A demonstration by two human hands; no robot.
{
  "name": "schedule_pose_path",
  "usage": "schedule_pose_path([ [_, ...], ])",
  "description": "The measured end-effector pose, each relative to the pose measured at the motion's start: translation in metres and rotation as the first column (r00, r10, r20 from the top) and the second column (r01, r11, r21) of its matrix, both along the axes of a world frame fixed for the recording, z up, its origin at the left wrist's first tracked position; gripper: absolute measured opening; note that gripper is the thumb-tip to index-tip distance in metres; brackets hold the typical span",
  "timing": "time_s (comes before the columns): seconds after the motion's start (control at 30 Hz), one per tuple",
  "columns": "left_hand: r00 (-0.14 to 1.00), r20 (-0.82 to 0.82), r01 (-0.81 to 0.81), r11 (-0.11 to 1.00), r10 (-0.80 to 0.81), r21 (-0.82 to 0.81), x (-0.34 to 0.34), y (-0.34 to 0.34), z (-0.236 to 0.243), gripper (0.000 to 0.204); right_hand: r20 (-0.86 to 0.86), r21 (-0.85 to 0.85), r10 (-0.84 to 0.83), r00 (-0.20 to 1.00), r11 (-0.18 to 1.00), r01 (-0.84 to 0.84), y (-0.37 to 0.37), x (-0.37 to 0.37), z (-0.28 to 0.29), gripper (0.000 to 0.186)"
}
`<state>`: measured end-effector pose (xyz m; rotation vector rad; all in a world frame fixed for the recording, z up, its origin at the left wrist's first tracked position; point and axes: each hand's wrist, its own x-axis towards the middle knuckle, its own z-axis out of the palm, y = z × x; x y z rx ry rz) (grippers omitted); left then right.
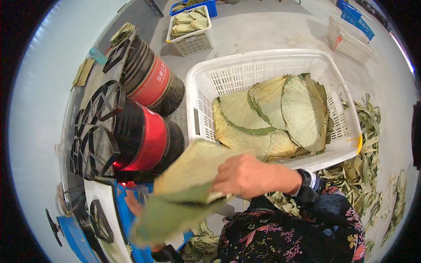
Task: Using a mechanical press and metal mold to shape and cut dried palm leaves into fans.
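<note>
My right hand (pixel 244 175) grips a large dried leaf (pixel 175 210), its fingers closed on the edge. The leaf is pale yellow on one part, green on the folded-over part, and its lower end is blurred. Behind the leaf, my left hand (pixel 133 202) shows only in part, with fingers stretched out; its palm is hidden. Whether it touches the leaf I cannot tell. Just beyond my right hand is a white plastic basket (pixel 258 57), in which several flat dried leaves (pixel 302 114) lie overlapping.
On the left stand two black drums with red bands (pixel 153 138), black metal frames (pixel 103 103) near their tops. A blue-edged board (pixel 125 206) is beside my left hand. Leaf scraps (pixel 368 149) litter the floor at right. Farther off are a leaf-filled basket (pixel 193 44) and another white basket (pixel 348 39).
</note>
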<state>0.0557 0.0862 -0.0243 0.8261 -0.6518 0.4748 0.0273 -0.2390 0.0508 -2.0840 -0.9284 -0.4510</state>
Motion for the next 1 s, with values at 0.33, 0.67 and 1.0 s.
schedule_pose_path([
  [0.33,0.802,0.038,-0.148,0.138,0.596,0.979,-0.084,0.021,0.036,0.055,-0.022,0.247,-0.115,0.993,0.962,0.116,0.037,-0.014,0.033,0.034],
  [0.67,0.519,-0.185,-0.577,0.501,0.835,0.644,-0.108,0.172,0.093,0.045,-0.072,0.244,0.462,0.884,0.868,-0.433,0.208,-0.069,-0.019,0.056],
  [1.0,0.65,-0.354,-0.713,0.701,0.673,0.024,-0.152,0.194,0.142,0.052,-0.053,0.993,0.994,0.091,0.043,0.114,0.379,-0.035,0.025,0.068],
])
